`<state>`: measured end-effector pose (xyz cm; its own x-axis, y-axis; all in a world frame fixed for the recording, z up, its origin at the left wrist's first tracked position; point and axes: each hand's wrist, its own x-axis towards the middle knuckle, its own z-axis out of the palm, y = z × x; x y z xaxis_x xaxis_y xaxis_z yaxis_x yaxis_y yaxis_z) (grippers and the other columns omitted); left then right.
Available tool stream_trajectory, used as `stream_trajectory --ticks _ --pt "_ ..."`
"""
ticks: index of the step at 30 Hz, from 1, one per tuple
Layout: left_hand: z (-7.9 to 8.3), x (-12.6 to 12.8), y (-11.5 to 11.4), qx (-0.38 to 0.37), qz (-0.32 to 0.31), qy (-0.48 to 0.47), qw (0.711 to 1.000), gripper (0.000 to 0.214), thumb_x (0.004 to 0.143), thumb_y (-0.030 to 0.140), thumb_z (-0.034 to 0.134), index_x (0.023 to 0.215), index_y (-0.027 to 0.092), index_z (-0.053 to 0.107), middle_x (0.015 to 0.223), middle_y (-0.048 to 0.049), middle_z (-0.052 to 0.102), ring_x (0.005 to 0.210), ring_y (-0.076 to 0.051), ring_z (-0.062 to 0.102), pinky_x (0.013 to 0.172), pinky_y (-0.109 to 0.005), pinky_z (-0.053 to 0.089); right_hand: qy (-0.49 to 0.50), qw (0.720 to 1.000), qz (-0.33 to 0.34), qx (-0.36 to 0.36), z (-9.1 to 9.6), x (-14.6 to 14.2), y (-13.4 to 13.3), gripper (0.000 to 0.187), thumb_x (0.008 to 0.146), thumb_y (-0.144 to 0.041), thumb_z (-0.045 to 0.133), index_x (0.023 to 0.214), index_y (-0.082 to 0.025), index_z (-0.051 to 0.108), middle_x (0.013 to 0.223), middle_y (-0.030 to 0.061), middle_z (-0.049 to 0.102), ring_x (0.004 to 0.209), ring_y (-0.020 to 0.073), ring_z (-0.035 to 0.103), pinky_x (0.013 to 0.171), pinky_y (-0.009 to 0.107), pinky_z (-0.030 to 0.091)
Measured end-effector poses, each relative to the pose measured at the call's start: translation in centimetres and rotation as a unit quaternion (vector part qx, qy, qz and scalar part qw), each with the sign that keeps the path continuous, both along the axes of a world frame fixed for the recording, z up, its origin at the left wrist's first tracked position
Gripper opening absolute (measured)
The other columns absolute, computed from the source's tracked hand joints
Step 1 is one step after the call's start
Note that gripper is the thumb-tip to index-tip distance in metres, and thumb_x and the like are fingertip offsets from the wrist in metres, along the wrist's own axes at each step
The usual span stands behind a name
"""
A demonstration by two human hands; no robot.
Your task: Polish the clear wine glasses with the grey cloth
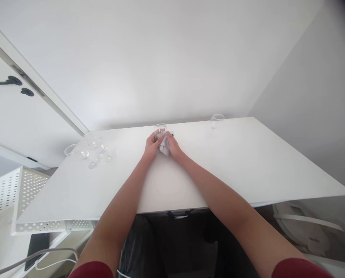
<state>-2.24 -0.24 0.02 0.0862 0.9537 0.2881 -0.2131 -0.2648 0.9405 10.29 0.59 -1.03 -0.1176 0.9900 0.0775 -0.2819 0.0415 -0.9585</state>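
Observation:
Near the far edge of the white table, both my hands are together around a clear wine glass (160, 126), its rim pointing up and away. My left hand (152, 144) is closed around the glass from the left. A pale grey cloth (164, 148) hangs bunched between the hands, against the lower part of the glass. My right hand (172, 143) pinches the cloth against the glass from the right. The stem and foot of the glass are hidden by the cloth and fingers.
On the white table (233, 166), another wine glass (217, 119) stands at the back right. Several clear glasses (92, 148) cluster at the left, some apparently lying down. A wall rises behind. A white perforated basket (30, 189) is at lower left, near a door handle (14, 80) farther up.

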Motion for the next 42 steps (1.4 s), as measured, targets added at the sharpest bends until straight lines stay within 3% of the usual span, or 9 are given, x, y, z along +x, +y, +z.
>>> stream_trajectory --ticks 4,10,14,19,23,27,33,38,42 --pt "0.1 -0.1 -0.2 0.002 0.002 0.017 1.0 0.062 0.079 0.055 0.082 0.129 0.021 0.071 0.094 -0.0048 0.073 0.086 -0.019 0.069 0.076 -0.031 0.052 0.035 0.999 -0.002 0.026 0.2 0.0 -0.1 0.072 0.081 -0.088 0.053 0.104 -0.021 0.064 0.09 0.0059 0.072 0.092 0.0227 0.069 0.082 0.032 0.056" --pt "0.4 -0.2 -0.3 0.023 0.04 -0.025 0.999 0.059 0.078 0.056 0.083 0.125 0.021 0.073 0.123 -0.0121 0.074 0.109 -0.027 0.07 0.087 -0.036 0.056 -0.142 0.987 0.004 0.081 0.6 0.7 -0.4 0.07 0.086 -0.087 0.044 0.083 -0.019 0.062 0.078 0.0066 0.068 0.079 0.0214 0.066 0.072 0.032 0.053" --pt "0.4 -0.4 -0.1 0.002 0.055 -0.07 0.996 0.058 0.084 0.06 0.077 0.125 0.02 0.072 0.132 -0.016 0.072 0.118 -0.028 0.068 0.094 -0.039 0.055 -0.222 0.963 0.055 0.144 0.6 0.1 -0.9 0.054 0.092 -0.071 0.052 0.083 -0.02 0.063 0.087 0.0074 0.069 0.086 0.0231 0.065 0.081 0.035 0.054" --pt "0.1 -0.7 0.3 -0.005 0.105 -0.07 0.992 0.052 0.087 0.06 0.074 0.121 0.021 0.071 0.123 -0.0125 0.074 0.08 -0.016 0.073 0.072 -0.03 0.057 -0.187 0.967 -0.109 0.132 0.9 0.1 -0.7 0.032 0.094 -0.045 0.053 0.112 -0.02 0.059 0.112 0.01 0.066 0.103 0.0232 0.063 0.092 0.036 0.052" --pt "0.1 -0.5 0.0 -0.047 -0.003 -0.011 0.999 0.052 0.089 0.063 0.069 0.119 0.021 0.072 0.107 -0.0093 0.075 0.046 -0.006 0.054 0.043 -0.026 0.041 -0.153 0.973 -0.089 0.148 1.5 1.0 -1.1 0.031 0.094 -0.039 0.049 0.12 -0.023 0.054 0.11 0.0072 0.065 0.096 0.0213 0.063 0.086 0.035 0.054" --pt "0.3 -0.3 -0.7 -0.055 -0.088 0.034 0.994 0.052 0.089 0.067 0.067 0.103 0.017 0.073 0.076 -0.0044 0.068 0.042 -0.008 0.051 0.039 -0.025 0.037 -0.177 0.965 -0.072 0.179 2.3 1.6 -2.0 0.032 0.096 -0.052 0.053 0.112 -0.024 0.057 0.106 0.0087 0.066 0.088 0.0226 0.065 0.076 0.036 0.055" --pt "0.5 -0.4 -1.1 -0.06 -0.149 0.062 0.985 0.055 0.086 0.065 0.071 0.114 0.017 0.072 0.072 -0.0024 0.065 0.039 -0.007 0.048 0.038 -0.024 0.033 -0.047 0.995 -0.063 0.068 2.3 2.1 -0.9 0.063 0.094 -0.079 0.04 0.103 -0.02 0.061 0.086 0.0086 0.068 0.07 0.0208 0.064 0.058 0.032 0.052" --pt "0.2 -0.3 -0.2 -0.025 -0.06 0.0 0.998 0.061 0.083 0.067 0.074 0.116 0.016 0.071 0.085 -0.0081 0.073 0.053 -0.011 0.059 0.046 -0.026 0.044 -0.075 0.991 -0.099 0.046 1.4 1.9 0.1 0.059 0.09 -0.078 0.05 0.083 -0.02 0.06 0.075 0.0072 0.064 0.07 0.0219 0.063 0.064 0.034 0.052" --pt "-0.1 -0.3 0.3 -0.013 0.058 -0.036 0.998 0.059 0.083 0.061 0.077 0.127 0.023 0.067 0.104 -0.0081 0.074 0.078 -0.014 0.066 0.068 -0.028 0.053 -0.188 0.967 -0.153 0.077 0.8 1.5 0.4 0.044 0.091 -0.061 0.061 0.075 -0.02 0.063 0.107 0.0114 0.065 0.102 0.0243 0.063 0.096 0.038 0.052"
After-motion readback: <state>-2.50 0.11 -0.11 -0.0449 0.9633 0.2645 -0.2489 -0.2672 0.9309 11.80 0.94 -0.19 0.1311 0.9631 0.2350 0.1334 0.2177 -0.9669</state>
